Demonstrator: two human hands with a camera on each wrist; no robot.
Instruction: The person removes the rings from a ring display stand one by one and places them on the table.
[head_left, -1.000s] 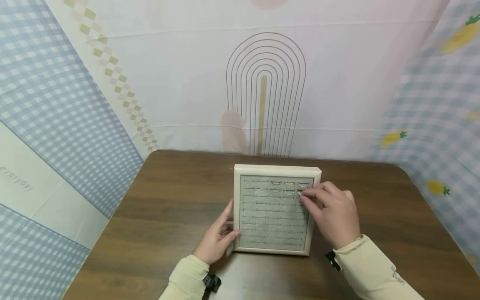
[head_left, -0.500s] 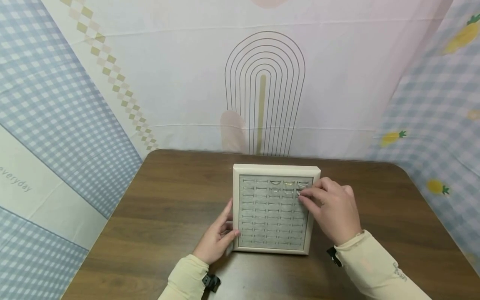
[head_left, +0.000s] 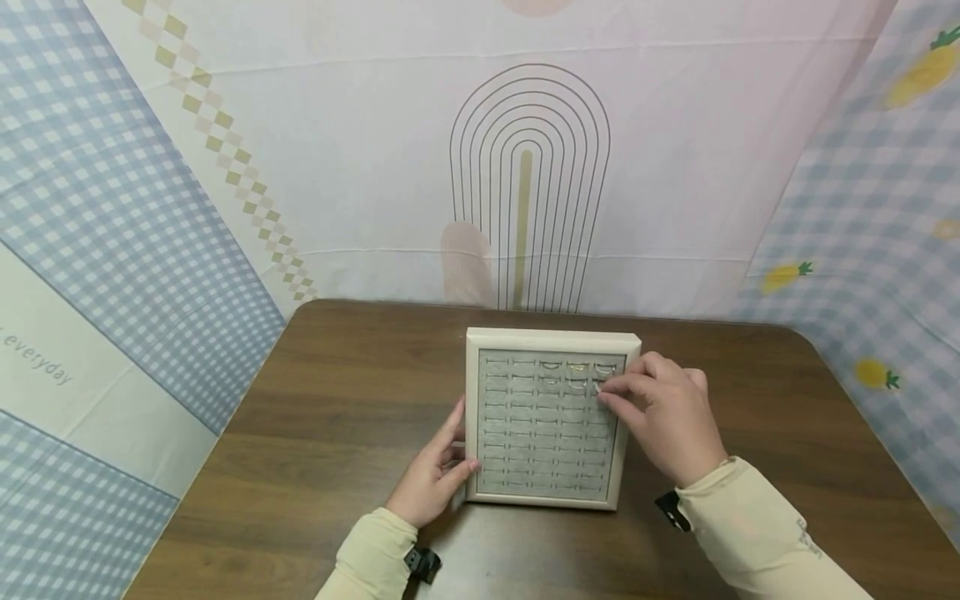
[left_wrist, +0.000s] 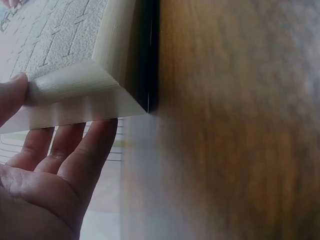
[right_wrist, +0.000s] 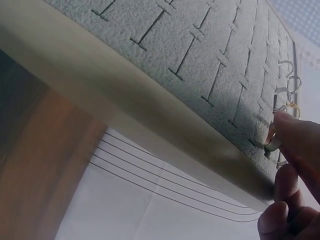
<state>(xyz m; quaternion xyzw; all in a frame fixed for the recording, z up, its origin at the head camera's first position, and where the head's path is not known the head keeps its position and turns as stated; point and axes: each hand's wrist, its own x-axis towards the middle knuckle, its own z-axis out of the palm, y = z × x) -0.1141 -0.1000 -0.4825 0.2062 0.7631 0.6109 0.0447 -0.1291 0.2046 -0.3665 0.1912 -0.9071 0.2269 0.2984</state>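
Head view: patterned cloth (head_left: 360, 167) backs a brown table (head_left: 330, 400), where hands (head_left: 429, 483) (head_left: 670, 425) hold a tray (head_left: 553, 341) (left) and ring (head_left: 597, 387) (right).

I am viewing one cream-framed ring board (head_left: 542, 502), grey, slotted, standing tilted, left hand (head_left: 423, 487) gripping its left edge; silver- and gold-toned rings (head_left: 577, 367) sitting upper right; right hand (head_left: 671, 421) pinching one pale ring (right_wrist: 273, 145) at row two's right end

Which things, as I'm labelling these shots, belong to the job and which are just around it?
Job: cream-framed slotted board, left hand gripping it, right hand pinching a ring, other rings in upper slots.

Surroundings: wooden table, arch-print backdrop, checked fabric.
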